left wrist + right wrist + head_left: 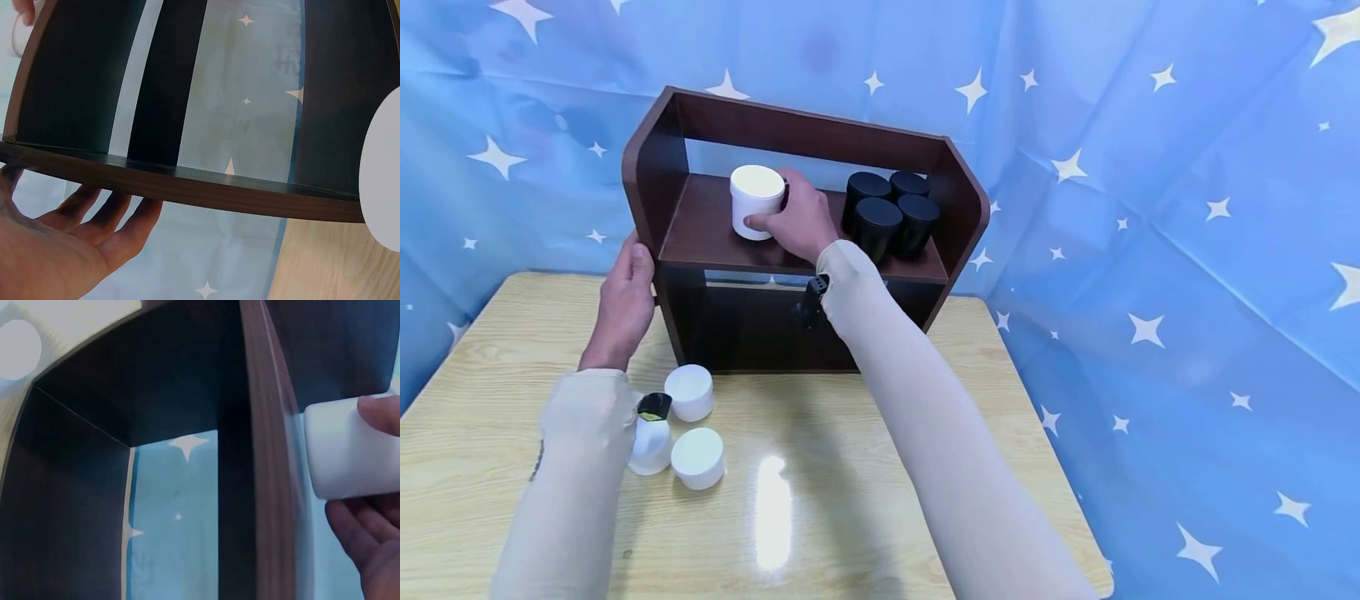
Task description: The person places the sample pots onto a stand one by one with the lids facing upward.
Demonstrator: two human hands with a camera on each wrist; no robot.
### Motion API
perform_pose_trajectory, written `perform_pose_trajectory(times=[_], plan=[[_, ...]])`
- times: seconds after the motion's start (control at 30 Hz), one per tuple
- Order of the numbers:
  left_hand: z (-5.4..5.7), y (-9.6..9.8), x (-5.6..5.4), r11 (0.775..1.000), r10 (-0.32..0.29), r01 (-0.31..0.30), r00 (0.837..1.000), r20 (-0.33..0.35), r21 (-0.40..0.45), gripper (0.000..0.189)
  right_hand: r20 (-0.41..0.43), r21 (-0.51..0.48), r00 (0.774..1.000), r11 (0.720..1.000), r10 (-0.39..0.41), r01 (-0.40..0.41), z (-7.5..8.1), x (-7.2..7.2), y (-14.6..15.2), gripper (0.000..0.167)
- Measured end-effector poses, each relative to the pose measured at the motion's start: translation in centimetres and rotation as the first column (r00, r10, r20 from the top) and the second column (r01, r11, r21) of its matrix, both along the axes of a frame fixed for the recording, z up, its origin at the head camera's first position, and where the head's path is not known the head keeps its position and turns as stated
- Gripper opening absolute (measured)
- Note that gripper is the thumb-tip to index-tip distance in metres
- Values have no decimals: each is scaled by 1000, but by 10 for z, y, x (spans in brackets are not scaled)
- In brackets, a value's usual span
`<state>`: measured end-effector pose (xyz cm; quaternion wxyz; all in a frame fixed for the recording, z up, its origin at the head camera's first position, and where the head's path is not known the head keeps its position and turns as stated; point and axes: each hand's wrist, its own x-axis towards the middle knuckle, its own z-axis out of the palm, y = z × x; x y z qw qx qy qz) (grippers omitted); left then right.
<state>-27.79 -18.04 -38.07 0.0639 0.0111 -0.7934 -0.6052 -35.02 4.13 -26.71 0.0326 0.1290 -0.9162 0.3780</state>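
My right hand [801, 218] grips a white lidded jar [757, 200] at the left part of the upper shelf of a dark brown two-tier rack [808, 321]. The right wrist view shows the thumb and fingers on opposite sides of this jar [350, 447]; whether its base touches the shelf cannot be told. My left hand [625, 304] rests against the rack's left side panel. Its fingertips touch the panel's outer face in the left wrist view, the fingers [122, 234] fairly straight. Several black lidded jars [877, 221] stand grouped at the upper shelf's right end.
Three white jars stand on the wooden table [970, 467] before the rack's left corner: one rear [689, 392], one front [698, 458], and one [650, 446] partly hidden by the left wrist's camera. Blue star-patterned cloth [1150, 208] hangs behind and to the right.
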Motion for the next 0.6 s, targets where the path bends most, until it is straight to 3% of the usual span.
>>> perform_pose_trajectory(times=[0.2, 0.4, 0.6], plan=[[-3, 0, 2, 1000, 5, -5, 1000, 1, -3, 51, 9, 11, 1000, 1000, 5, -5, 1, -6, -7, 69], [0, -1, 0, 999, -7, 7, 1000, 0, -31, 53, 1, 63, 998, 996, -61, 61, 4, -8, -18, 65], [0, 0, 0, 999, -3, 3, 1000, -1, -35, 53, 14, 63, 998, 996, -61, 60, 6, -9, -30, 65]])
